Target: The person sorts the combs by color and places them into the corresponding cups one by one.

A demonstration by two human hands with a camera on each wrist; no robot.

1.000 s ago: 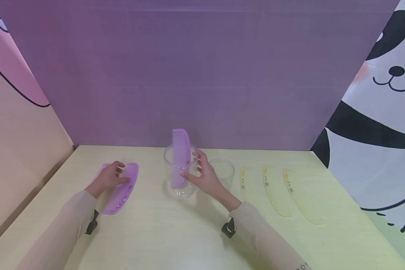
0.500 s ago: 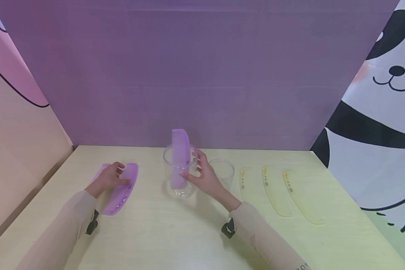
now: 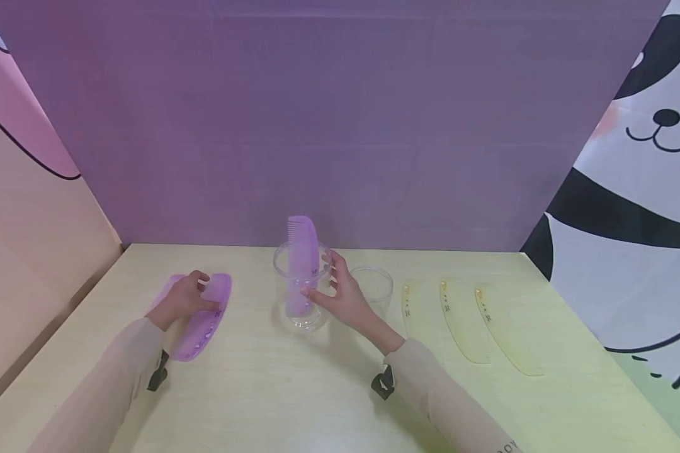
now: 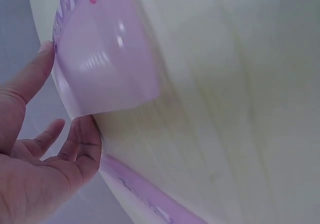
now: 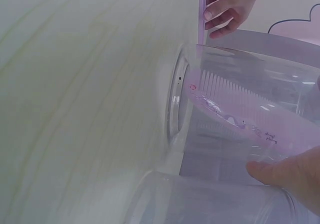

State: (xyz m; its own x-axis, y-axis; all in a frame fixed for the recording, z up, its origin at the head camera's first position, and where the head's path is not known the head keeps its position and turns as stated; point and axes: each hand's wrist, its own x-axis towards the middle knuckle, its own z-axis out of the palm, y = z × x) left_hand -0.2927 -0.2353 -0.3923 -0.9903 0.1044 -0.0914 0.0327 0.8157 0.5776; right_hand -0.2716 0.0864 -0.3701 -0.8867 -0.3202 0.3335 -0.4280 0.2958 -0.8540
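My left hand (image 3: 182,299) lies at the left of the table over two purple combs (image 3: 206,322). In the left wrist view its thumb and fingers (image 4: 75,151) grip the edges of one purple comb (image 4: 105,59), and a second purple comb (image 4: 150,204) lies below it. My right hand (image 3: 342,297) grips the side of a tall clear cup (image 3: 300,318) at the table's middle. Another purple comb (image 3: 303,246) stands upright in that cup, its top above the rim. The right wrist view shows this comb (image 5: 240,111) leaning inside the cup (image 5: 250,64), with my thumb (image 5: 295,176) on the wall.
A second, shorter clear cup (image 3: 376,283) stands just right of my right hand. Three pale yellow combs (image 3: 464,327) lie side by side on the right of the light wooden table (image 3: 294,390). A purple wall backs the table, and printed panels close both sides.
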